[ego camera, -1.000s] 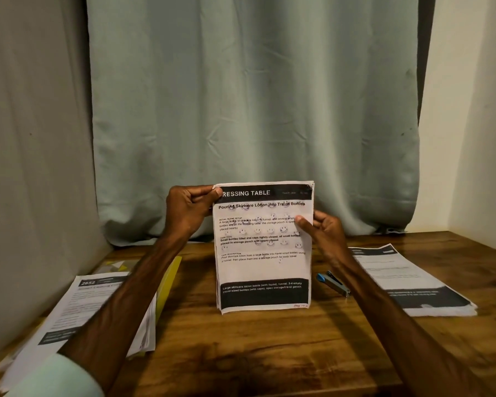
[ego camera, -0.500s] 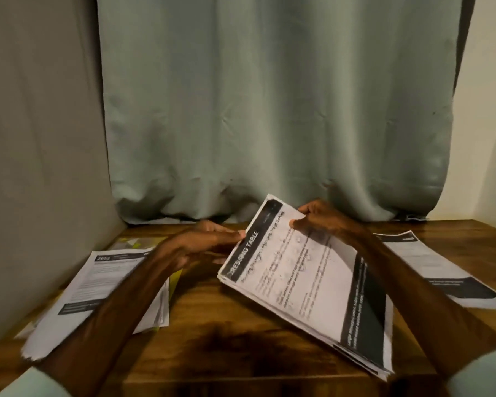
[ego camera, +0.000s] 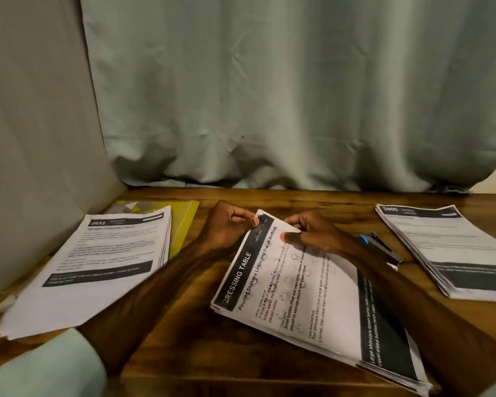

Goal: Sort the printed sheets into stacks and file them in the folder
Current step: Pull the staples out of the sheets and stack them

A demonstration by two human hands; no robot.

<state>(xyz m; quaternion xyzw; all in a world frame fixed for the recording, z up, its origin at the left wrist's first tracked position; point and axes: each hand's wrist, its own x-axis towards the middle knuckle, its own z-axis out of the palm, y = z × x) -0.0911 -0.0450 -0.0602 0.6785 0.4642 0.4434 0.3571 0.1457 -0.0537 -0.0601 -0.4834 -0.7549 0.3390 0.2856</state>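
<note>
The stack of white printed sheets headed DRESSING TABLE (ego camera: pixel 307 305) lies slantwise on the middle of the brown wooden table (ego camera: pixel 201 339). Its far corner is pinched by the left hand (ego camera: pixel 229 227) and the right hand (ego camera: pixel 309 233). A white paper stack headed 2652 (ego camera: pixel 98 267) lies at the left and a white paper stack headed 3800 (ego camera: pixel 453 247) at the right, so sorting looks well advanced, while filing seems not yet begun. The flat yellow plastic folder (ego camera: pixel 184 222) lies partly under the paper stack headed 2652, which probably has to be lifted off first. A blue-and-black stapler (ego camera: pixel 381 247) lies just beside the right wrist.
</note>
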